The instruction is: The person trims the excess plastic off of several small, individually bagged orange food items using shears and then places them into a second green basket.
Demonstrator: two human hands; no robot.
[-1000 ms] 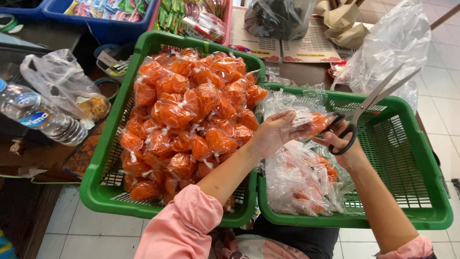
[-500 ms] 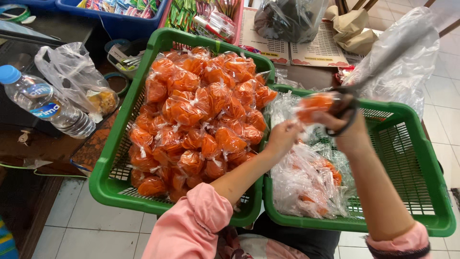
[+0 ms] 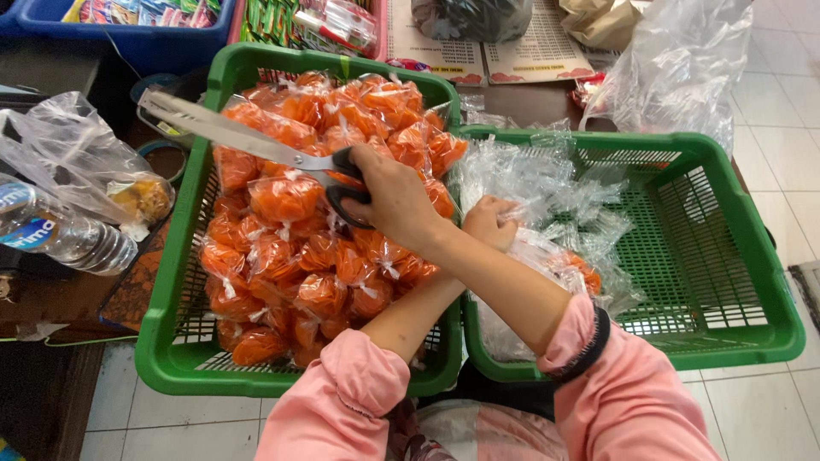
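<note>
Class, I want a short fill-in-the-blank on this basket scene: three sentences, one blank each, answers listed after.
1. The right hand holds a pair of ____ over the left basket.
2. Both baskets are ____ in colour.
3. The left hand rests on clear plastic bags in the ____ basket.

Missing words: scissors; green; right
</note>
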